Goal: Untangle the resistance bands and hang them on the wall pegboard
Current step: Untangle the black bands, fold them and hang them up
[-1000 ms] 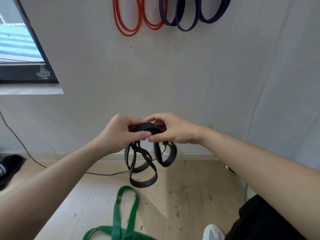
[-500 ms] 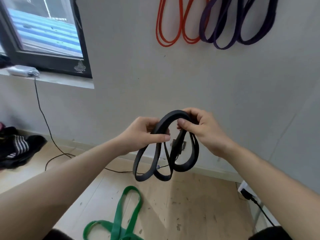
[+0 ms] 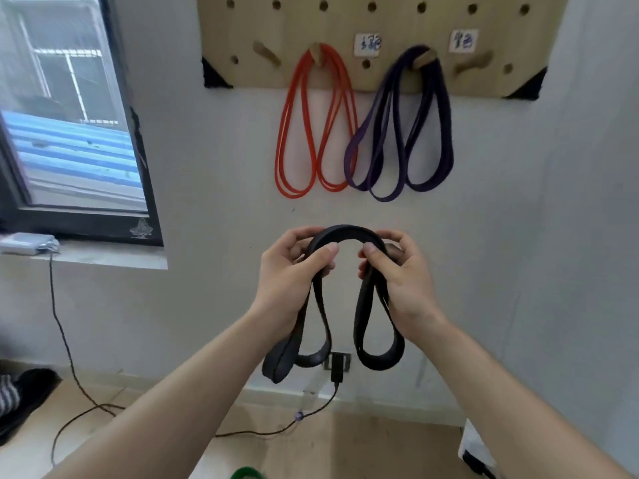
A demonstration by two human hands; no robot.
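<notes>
Two hands hold a black band before a pale wall, above a wooden floor with a trailing cable. Left of the left hand is a window. Above both hands a pegboard carries an orange band and a purple band. The black band arches sideways between the left hand and right hand, both pinched shut on it, loops hanging straight down. Half a second ago the pegboard was out of sight; the hands were closer together.
</notes>
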